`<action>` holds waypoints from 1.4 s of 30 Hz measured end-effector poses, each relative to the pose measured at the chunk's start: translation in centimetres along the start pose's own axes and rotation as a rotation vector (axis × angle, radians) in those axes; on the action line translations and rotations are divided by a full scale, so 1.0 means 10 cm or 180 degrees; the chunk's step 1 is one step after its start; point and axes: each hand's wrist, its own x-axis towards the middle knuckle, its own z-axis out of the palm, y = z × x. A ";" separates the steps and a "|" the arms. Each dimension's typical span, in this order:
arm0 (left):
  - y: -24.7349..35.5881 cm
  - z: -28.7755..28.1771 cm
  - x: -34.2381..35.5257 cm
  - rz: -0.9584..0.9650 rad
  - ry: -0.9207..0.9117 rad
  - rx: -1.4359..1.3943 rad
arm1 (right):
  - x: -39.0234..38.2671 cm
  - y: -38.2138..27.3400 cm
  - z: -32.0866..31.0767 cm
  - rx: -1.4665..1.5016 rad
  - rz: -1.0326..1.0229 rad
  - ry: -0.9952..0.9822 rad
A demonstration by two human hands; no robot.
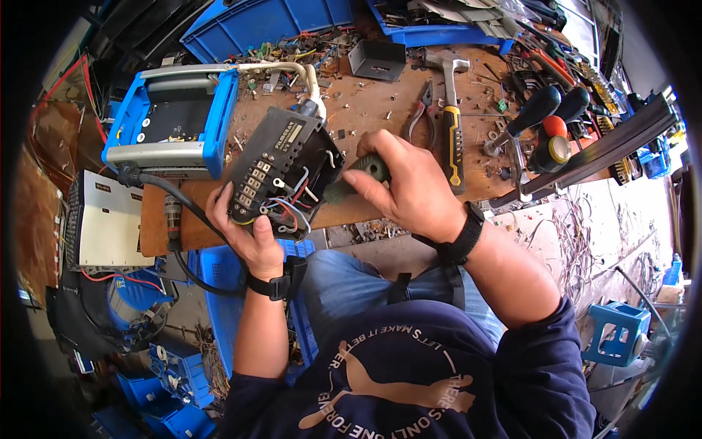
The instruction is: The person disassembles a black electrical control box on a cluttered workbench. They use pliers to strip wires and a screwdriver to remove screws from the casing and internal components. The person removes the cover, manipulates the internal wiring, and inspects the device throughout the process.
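My left hand grips the lower end of a black electrical box, tilted over the bench's front edge. Its face carries rows of screw terminals. Loose wires in white, blue and red, some with ring lugs, stick out of its open side. A thick pale cable enters the box's top. Close to that open side, my right hand is closed around a dark green, handle-like piece with a hole in its end. Fingers hide part of this piece, so its exact kind is unclear.
A blue and silver frame housing stands at left. Pliers and a hammer lie beyond my right hand. Screws and scraps litter the wooden bench. A clamp stands at right; a blue crate sits below.
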 end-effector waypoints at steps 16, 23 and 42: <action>0.19 -0.08 -0.03 -0.0623 -0.0215 -0.0611 | 0.14 -0.12 0.02 -0.0291 -0.0291 -0.0042; 0.27 -0.11 0.05 -0.0428 -0.0127 -0.0499 | 0.30 -0.22 0.04 -0.0358 -0.0505 -0.0286; 0.35 -0.11 0.64 -0.0691 -0.1234 0.0769 | 0.41 -0.37 0.29 -0.0102 -0.0455 -0.0064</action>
